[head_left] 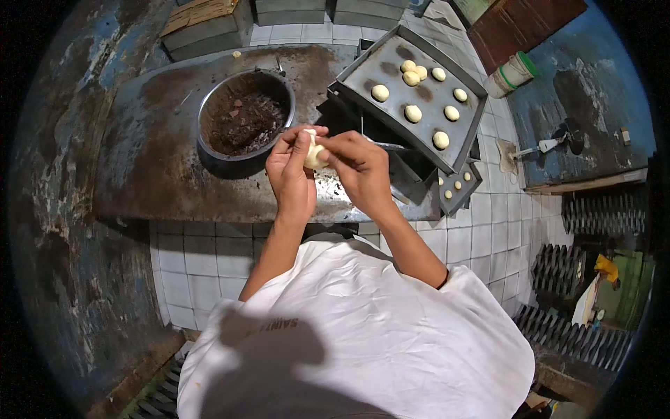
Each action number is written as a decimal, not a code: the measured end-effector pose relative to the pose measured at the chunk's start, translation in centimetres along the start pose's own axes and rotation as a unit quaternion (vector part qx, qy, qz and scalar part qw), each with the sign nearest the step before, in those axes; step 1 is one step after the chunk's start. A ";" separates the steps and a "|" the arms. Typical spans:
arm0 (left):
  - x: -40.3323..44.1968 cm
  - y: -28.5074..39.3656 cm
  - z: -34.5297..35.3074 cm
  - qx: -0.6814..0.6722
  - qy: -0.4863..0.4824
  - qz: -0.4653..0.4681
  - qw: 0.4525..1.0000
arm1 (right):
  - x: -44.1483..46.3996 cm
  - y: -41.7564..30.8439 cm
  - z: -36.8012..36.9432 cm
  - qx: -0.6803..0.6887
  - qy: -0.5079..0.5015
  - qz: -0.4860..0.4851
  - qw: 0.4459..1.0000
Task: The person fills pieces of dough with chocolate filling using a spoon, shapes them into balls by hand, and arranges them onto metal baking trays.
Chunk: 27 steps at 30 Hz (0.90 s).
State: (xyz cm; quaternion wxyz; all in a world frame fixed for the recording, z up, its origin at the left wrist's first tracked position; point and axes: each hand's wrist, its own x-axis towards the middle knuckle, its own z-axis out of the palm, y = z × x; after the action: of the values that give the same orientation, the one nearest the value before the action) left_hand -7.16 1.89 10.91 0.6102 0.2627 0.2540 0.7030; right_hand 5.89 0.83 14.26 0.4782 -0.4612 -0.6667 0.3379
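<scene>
Between both hands, above the front of the metal worktable (160,160), is a piece of pale dough (316,158). My left hand (292,171) cups it with the fingers curled round. From the other side, the fingertips of my right hand (359,167) pinch at the dough. Left of the hands stands a metal bowl (202,136) with a dark brown crumbly filling (244,126). To the right, a baking tray (433,87) carries several round dough balls (413,113), some of them touching in a cluster.
Below the tray's right corner, a second tray (460,187) holds smaller dough pieces. Metal boxes (209,31) line the far side. A white bucket with a green rim (513,73) stands at the right, and dark slatted racks (604,213) are lower right.
</scene>
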 end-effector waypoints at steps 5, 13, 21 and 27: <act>-0.5 0.7 -1.1 0.007 -0.088 -0.006 0.996 | 1.0 -0.7 1.6 0.006 0.124 -0.046 0.991; -1.2 2.6 -3.3 -0.013 -0.027 -0.091 0.995 | -0.3 -0.7 3.4 0.071 0.085 0.099 0.989; -1.5 2.5 -4.5 -0.017 0.004 -0.131 0.991 | -2.3 -0.4 5.3 -0.159 0.051 -0.045 0.985; -1.9 0.8 -2.4 -0.027 -0.050 -0.074 0.996 | -0.8 -0.1 3.3 0.029 0.102 0.056 0.993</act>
State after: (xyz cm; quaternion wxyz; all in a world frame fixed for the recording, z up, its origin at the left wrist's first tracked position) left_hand -9.18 -0.18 9.61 0.6793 0.2617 0.2231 0.6483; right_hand 2.82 -0.01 13.07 0.5373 -0.5159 -0.5772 0.3345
